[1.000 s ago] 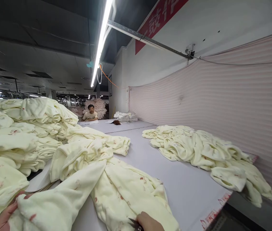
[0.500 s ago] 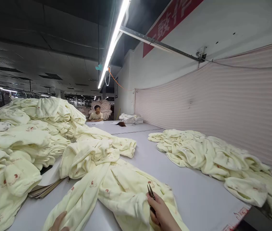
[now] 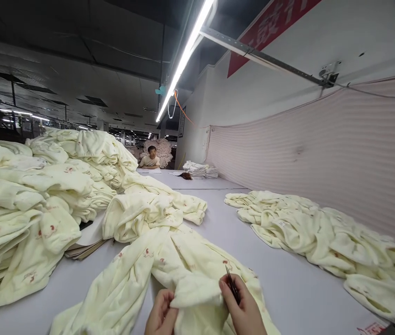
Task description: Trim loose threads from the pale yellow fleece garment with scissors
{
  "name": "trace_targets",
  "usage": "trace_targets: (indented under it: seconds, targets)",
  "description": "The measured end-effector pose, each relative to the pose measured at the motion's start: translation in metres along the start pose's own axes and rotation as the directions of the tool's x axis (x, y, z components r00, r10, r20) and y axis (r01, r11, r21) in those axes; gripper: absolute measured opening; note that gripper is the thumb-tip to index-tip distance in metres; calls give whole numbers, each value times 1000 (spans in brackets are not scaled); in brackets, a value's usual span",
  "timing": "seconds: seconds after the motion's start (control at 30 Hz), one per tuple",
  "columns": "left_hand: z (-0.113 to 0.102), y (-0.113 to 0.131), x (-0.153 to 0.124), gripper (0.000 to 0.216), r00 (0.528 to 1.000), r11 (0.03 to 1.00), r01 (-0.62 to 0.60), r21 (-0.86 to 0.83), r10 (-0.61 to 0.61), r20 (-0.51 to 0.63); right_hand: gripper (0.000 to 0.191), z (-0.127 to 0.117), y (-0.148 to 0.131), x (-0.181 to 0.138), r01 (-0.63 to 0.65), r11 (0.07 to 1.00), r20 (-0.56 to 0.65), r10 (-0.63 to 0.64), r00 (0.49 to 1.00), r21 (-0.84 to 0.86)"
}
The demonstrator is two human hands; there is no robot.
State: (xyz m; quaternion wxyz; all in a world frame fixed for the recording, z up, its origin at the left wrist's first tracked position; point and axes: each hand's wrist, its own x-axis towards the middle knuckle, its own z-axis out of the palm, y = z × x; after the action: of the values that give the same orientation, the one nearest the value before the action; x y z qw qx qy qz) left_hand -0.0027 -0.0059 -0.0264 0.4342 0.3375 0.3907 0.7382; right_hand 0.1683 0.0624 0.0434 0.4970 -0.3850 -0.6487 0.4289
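At the near edge of the table, a pale yellow fleece garment (image 3: pixel 197 289) with small reddish prints lies spread towards me. My left hand (image 3: pixel 163 312) is closed, pinching the garment's edge between thumb and fingers. To its right, my right hand (image 3: pixel 243 308) is closed round a pair of dark thread snips (image 3: pixel 232 284), points upward. Its thumb and fingertips also touch the opposite end of that same edge, so a short stretch of cloth spans between both hands. Whether the snips' blades are apart is hard to tell.
Large heaps of similar yellow garments (image 3: pixel 89 146) rise on the left; another pile (image 3: pixel 298 228) lies along the table's right side. Folded white cloths (image 3: pixel 197 170) and a dark brown tuft (image 3: pixel 185 176) are at the far end, where a person (image 3: pixel 150 160) sits. Papers (image 3: pixel 84 250) lie at left.
My left hand has moved right from the garment's left part and now grips the edge near my right hand. The view has turned slightly left. The snips stay in my right hand.
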Motion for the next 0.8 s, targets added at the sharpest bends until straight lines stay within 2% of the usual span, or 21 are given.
trace_targets:
  seconds: [0.1,0.27,0.37,0.47,0.53,0.63,0.73,0.8]
  targets:
    - [-5,17,2,43,1000,999,27,-47,-27,4,30,-1,-9,1,50,982,-2,-51,999,-184]
    - [4,45,1,33,990,970,117,-213,-131,-54,27,8,-27,1,93,958,25,-89,996,-270]
    - [9,62,2,33,978,951,167,-259,-193,-76,25,8,-32,-6,161,943,8,-165,986,-290]
    - [13,76,2,32,955,928,234,-291,-275,-110,24,12,-27,-17,212,957,-18,-220,975,-197]
    - [19,84,1,32,945,910,244,-335,-300,-126,27,20,-24,-21,196,973,16,-196,980,-120]
    - [28,94,1,34,943,892,271,-363,-321,-84,36,38,-24,-18,102,995,91,-103,990,13]
    - [27,96,1,42,942,902,321,-289,-335,4,25,52,-28,-7,-47,969,116,19,993,244]
    - [16,86,-1,56,965,951,249,-181,-259,-32,29,57,-28,0,-141,920,116,105,988,367]
